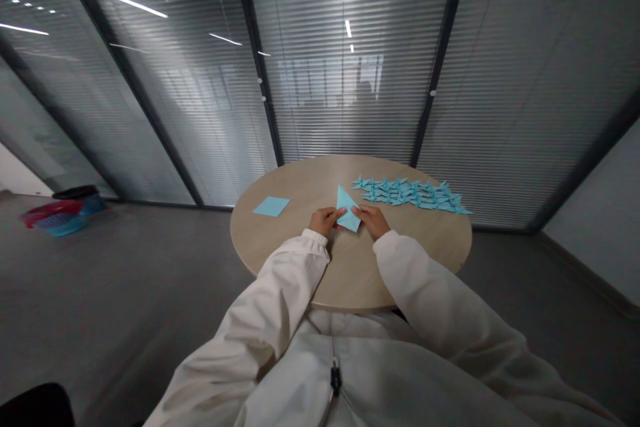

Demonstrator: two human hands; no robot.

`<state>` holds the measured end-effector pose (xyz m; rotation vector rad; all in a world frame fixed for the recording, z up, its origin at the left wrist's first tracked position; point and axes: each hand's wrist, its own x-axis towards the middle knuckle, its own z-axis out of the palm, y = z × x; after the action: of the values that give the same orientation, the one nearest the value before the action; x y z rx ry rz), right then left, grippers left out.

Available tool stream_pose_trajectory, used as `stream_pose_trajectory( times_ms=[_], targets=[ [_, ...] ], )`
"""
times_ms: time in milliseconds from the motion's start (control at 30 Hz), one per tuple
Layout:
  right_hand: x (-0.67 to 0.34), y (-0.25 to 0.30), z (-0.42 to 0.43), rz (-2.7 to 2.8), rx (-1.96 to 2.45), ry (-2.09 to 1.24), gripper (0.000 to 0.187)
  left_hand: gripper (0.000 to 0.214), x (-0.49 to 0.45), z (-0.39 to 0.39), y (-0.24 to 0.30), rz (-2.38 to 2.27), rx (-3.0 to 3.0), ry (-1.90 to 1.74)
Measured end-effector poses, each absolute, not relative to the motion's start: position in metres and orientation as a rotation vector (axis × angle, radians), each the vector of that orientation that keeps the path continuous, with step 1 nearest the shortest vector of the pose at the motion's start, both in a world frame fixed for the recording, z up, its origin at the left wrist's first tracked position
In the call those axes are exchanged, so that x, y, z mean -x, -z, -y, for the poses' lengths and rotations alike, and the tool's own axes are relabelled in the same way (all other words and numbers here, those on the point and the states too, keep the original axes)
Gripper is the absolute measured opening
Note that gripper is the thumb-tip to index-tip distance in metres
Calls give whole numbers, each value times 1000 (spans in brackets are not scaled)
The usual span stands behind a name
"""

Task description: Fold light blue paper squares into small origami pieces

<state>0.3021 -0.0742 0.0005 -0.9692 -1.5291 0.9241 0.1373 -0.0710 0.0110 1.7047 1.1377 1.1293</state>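
Between my two hands is a partly folded piece of light blue origami paper (349,211), its long pointed end facing away from me. My left hand (325,220) pinches its left edge. On the opposite side my right hand (371,221) grips the right edge, thumb on top. Something small and red shows just under the paper; I cannot make out what it is. To the left on the table lies a flat stack or sheet of blue square paper (271,206). Several folded blue paper cranes (410,193) stand in rows at the back right.
The round wooden table (345,280) is right in front of my body. Behind it rises a glass partition with blinds (345,120). Red and blue baskets or bins (67,217) sit on the floor at far left. A dark rounded object (37,407) shows at lower left.
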Motion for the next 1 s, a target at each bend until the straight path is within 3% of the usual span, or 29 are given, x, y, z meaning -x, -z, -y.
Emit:
stream_pose_trajectory(
  times_ms=[1000],
  targets=[
    [-304,-2,75,1486,972,-850,46,46,-139,73,-10,-1109,-1665,-1143]
  ],
)
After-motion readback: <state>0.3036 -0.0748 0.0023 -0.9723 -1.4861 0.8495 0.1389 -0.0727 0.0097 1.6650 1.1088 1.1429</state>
